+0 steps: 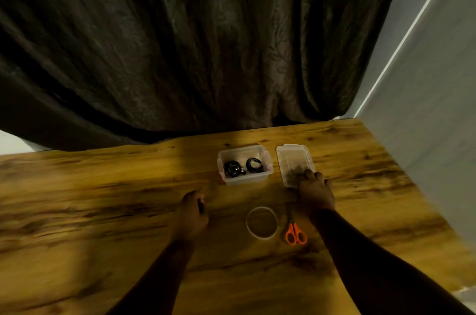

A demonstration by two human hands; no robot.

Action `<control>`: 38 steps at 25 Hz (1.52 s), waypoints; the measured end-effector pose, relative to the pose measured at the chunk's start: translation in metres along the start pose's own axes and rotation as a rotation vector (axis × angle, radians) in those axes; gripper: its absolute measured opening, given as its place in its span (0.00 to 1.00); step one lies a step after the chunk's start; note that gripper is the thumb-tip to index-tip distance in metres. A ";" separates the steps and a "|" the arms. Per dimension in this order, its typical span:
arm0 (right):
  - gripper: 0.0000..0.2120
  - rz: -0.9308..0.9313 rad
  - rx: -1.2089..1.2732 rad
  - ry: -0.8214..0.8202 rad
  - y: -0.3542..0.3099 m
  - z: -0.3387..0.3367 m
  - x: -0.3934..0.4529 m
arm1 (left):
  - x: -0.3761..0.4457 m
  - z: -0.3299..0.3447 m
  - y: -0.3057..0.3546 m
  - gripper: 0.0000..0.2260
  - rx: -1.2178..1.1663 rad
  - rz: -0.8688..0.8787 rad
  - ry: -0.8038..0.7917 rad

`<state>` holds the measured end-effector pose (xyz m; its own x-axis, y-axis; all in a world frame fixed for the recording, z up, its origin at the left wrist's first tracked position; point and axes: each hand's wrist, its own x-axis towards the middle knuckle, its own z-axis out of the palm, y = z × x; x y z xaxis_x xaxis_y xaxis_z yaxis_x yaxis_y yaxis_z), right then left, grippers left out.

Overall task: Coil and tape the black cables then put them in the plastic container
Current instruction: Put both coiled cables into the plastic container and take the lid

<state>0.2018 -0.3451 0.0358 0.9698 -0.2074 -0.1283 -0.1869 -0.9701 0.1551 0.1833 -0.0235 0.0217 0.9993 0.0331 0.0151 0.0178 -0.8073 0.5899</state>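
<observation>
On the wooden surface (103, 185), the left hand (193, 214) rests curled with knuckles up, its grip drawn together loosely around something dark that shows only as a thin sliver between thumb and fingers; what it is cannot be told. Just beyond and to the right of it stands the plastic container (244, 177), a small clear tub with clip tabs on its short sides and no cover on it. Inside lie the black cables (243, 167), two separate bundles wound into tight round coils, one on the left half of the tub and one on the right, glossy against the pale floor of the box; any tape on them is too small to make out. Nearer the person, between the two forearms, a roll of clear tape (262, 222) lies flat as a thin pale ring. Just beside it to the right lie scissors (295, 231) with orange handles, blades pointing away from the person. Above them the right hand (315, 191) presses down on the near end of the clear lid (292, 160), which lies flat beside the container, fingers spread on top of it and thumb at its edge.
</observation>
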 end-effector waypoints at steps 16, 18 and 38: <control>0.05 0.195 1.200 0.666 -0.043 -0.099 -0.003 | 0.035 -0.016 0.059 0.09 -0.480 -0.176 0.121; 0.05 0.234 1.292 0.561 -0.062 -0.100 0.003 | 0.043 -0.015 0.070 0.11 -0.531 -0.201 0.126; 0.20 0.081 0.693 -0.108 -0.082 -0.057 0.062 | 0.091 0.019 0.076 0.18 -0.433 -0.252 -0.114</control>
<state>0.2864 -0.2710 0.0713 0.9345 -0.2585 -0.2447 -0.3490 -0.8009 -0.4866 0.2761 -0.0928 0.0530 0.9633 0.1112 -0.2444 0.2678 -0.4637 0.8445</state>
